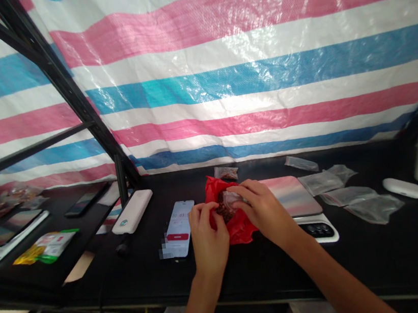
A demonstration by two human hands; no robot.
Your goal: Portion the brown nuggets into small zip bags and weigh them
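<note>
A red plastic bag (241, 229) stands open on the black table with small reddish-brown grains (222, 207) inside. My left hand (209, 233) is closed on the near left edge of this bag, fingers bent around the rim. From the right, my right hand (257, 206) pinches a small clear plastic bag (232, 198) at the mouth of the red bag, over the grains. How much the clear bag holds cannot be made out. Just right of the red bag lies a digital scale (295, 196) with a shiny plate, partly behind my right forearm.
A phone (182, 227) showing a timer lies left of my hands, with a white power bank (133, 211) beyond. Clear bags (369, 202) and a white case (403, 188) lie to the right. A filled small bag (226, 173) lies behind. A black metal frame (69, 92) rises at left.
</note>
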